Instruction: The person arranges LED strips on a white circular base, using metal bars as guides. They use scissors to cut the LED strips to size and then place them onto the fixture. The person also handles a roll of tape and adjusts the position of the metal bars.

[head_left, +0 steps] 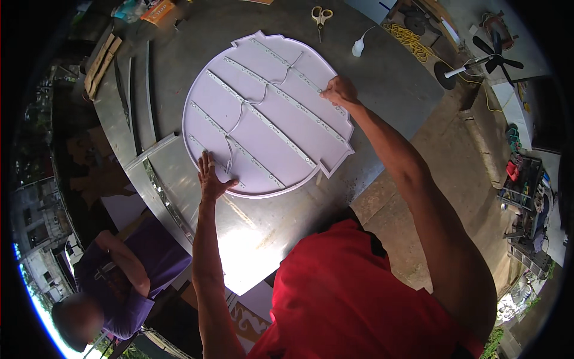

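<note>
A round white sign panel [299,119] lies flat on a grey metal table [263,233]. Several light strips [263,119] run across it, joined by thin white wires [239,116]. My left hand [212,179] rests flat with fingers spread on the panel's near left edge, by the end of a strip. Over at the panel's far right edge, my right hand [339,91] presses its fingertips down on a strip. Neither hand grips anything.
Scissors [321,16] and a white squeeze bottle [359,45] lie on the table beyond the panel. A yellow cord [409,39] and a standing fan [478,60] are at the far right. A person in purple [125,269] sits at lower left. Metal strips [128,90] lie left.
</note>
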### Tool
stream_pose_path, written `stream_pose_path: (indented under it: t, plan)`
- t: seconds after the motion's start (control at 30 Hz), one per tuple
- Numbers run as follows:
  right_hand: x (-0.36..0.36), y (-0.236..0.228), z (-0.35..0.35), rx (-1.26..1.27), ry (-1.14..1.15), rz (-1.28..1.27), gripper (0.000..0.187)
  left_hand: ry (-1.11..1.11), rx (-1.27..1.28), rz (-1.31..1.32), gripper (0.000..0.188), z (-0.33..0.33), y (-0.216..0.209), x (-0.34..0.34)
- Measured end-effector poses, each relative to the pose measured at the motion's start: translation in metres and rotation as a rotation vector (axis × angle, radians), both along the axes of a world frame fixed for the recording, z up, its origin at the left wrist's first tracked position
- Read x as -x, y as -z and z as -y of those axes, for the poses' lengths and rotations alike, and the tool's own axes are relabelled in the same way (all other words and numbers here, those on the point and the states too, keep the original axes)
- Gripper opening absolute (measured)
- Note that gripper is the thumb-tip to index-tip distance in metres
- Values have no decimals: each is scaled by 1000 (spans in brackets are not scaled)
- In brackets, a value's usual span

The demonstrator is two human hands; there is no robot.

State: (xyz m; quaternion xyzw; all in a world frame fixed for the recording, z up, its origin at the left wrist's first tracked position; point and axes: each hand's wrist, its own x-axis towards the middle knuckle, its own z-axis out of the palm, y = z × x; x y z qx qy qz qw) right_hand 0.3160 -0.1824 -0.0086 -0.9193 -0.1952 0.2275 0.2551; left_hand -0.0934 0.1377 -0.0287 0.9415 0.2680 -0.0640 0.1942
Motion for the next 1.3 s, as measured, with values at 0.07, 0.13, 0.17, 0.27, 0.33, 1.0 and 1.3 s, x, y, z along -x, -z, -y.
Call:
stream_pose_path:
  t: [0.07,0.13,0.17,0.27,0.33,1.0,1.3]
  plan:
    - [16,8,-1,-18,26,212,27,5,-8,20,144,-2,0,2]
    - [33,12,-1,-75,72,322,25,6,-13,18,144,1,1,6]
    - [38,13,-3,-103,97,376,24,9,-19,26,143,-1,0,6]
    - [43,13,-1,-70,68,421,20,16,-41,-2,142,4,-6,-1]
    - [45,13,-1,-77,31,455,19,10,-32,-9,143,0,-2,3]
    - [-11,-14,-4,14,-59,-167,31,97,-73,105,141,-9,11,7]
    - [-10,-21,-5,38,-57,-217,31,30,-26,10,143,-5,4,4]
